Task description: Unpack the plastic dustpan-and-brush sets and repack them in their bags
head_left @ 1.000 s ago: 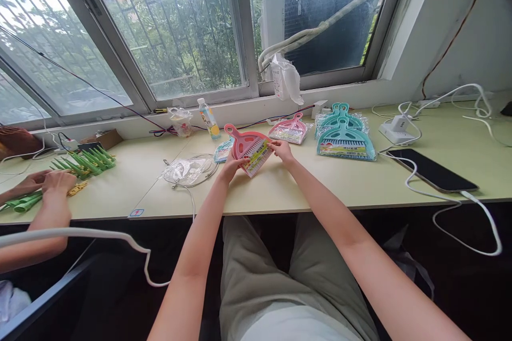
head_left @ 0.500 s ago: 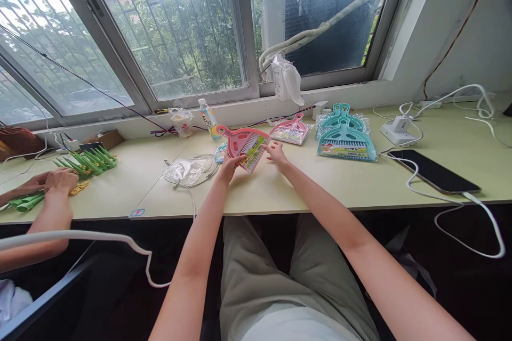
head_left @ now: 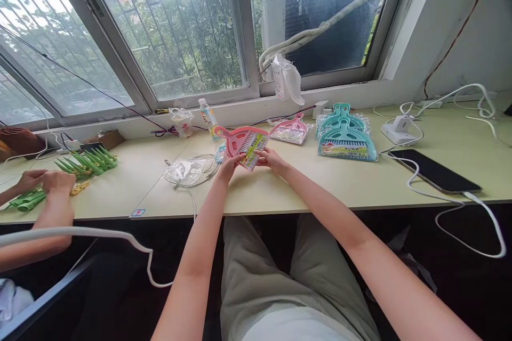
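A pink dustpan and brush set (head_left: 239,140) with a printed label card is held tilted above the table, its handle loop pointing up and left. My left hand (head_left: 229,164) grips its lower left side, thumb on the front. My right hand (head_left: 272,161) is closed on the lower right edge by the label, with the fingers partly behind it. Just beyond stands another pink dustpan set (head_left: 290,130) in clear wrapping. A small blue piece (head_left: 220,153) lies partly hidden behind the held set.
Wrapped teal dustpan sets (head_left: 347,141) stand at the right, near a charger (head_left: 400,129) and a cabled phone (head_left: 434,171). Clear plastic bags (head_left: 190,170) lie left of my hands; a bottle (head_left: 207,118) leans behind. A co-worker's hands (head_left: 56,181) handle green pieces (head_left: 90,164) at far left.
My right hand has moved down along the right edge of the pink dustpan set and closed on its lower part. The set itself has shifted only slightly.
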Demonstrator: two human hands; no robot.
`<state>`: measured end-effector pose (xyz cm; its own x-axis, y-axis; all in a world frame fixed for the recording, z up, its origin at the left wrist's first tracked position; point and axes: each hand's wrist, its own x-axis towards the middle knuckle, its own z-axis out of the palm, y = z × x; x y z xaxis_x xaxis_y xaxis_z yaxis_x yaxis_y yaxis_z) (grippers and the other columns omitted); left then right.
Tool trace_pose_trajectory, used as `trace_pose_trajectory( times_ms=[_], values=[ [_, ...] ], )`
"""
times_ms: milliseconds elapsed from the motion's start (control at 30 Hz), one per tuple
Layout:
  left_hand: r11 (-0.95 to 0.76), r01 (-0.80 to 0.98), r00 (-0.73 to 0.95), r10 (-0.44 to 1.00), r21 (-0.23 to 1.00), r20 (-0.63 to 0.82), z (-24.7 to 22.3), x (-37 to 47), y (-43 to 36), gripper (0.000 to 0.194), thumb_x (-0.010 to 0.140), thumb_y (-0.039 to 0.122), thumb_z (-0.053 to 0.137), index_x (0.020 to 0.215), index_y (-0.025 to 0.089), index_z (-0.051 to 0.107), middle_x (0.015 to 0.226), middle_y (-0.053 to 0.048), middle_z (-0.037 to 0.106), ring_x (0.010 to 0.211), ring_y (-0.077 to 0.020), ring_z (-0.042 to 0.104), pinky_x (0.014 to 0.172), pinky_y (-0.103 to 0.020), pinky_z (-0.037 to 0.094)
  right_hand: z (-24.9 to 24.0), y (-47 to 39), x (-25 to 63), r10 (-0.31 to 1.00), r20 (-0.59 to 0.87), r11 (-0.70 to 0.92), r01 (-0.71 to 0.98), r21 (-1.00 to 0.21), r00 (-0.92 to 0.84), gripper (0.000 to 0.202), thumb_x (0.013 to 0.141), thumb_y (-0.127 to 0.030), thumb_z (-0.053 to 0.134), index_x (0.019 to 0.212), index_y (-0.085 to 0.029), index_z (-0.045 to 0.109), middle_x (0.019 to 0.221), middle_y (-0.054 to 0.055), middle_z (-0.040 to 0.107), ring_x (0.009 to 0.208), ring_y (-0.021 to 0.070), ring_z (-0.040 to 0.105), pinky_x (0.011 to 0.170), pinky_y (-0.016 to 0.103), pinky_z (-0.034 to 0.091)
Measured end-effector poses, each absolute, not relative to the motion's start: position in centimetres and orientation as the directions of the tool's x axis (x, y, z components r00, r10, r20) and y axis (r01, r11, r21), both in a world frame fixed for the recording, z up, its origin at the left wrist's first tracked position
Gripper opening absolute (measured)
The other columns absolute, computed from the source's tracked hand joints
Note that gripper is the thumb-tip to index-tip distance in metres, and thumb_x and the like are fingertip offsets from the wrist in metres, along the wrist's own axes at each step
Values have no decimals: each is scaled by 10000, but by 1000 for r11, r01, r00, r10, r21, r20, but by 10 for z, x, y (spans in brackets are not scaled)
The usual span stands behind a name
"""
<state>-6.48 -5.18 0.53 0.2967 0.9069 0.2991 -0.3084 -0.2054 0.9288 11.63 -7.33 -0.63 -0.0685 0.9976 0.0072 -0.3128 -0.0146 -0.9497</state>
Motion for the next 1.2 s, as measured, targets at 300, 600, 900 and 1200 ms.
trace_pose_trajectory(
  times_ms=[300, 600, 900, 1200],
  values=[
    [-205, -314, 311, 900, 927, 304, 1, -65, -47, 697, 593, 196, 856, 1246, 178, 612, 1212, -117, 673, 1102, -286, 648, 946, -437, 535, -11, -71, 114, 1000, 28, 23, -313, -949, -9, 206, 837, -124, 678, 1023, -171, 604, 888, 54, 759, 701, 173, 736, 860, 412, 611],
    [-189, -308, 306, 908, 932, 285, 1, -65, -47, 686, 585, 178, 845, 1232, 174, 617, 1201, -107, 681, 1081, -268, 653, 920, -408, 547, -11, -72, 116, 999, 28, 15, -347, -938, -30, 226, 807, -101, 719, 994, -158, 605, 906, 75, 759, 746, 188, 741, 880, 434, 610],
    [-187, -300, 304, 911, 936, 279, 4, -66, -50, 614, 600, 180, 842, 1182, 176, 644, 1187, -99, 682, 1081, -265, 649, 912, -405, 547, -7, -74, 116, 998, 3, -20, -366, -931, -62, 206, 822, -40, 651, 977, -164, 595, 882, 54, 754, 721, 177, 737, 906, 449, 597],
    [-176, -256, 313, 915, 951, 253, 8, -64, -53, 614, 611, 224, 846, 1182, 164, 629, 1185, -111, 682, 1052, -265, 653, 889, -407, 550, -1, -76, 117, 1000, 0, -4, -351, -936, -11, 217, 794, -38, 670, 953, -163, 592, 829, 49, 747, 695, 183, 731, 871, 448, 608]
  ],
)
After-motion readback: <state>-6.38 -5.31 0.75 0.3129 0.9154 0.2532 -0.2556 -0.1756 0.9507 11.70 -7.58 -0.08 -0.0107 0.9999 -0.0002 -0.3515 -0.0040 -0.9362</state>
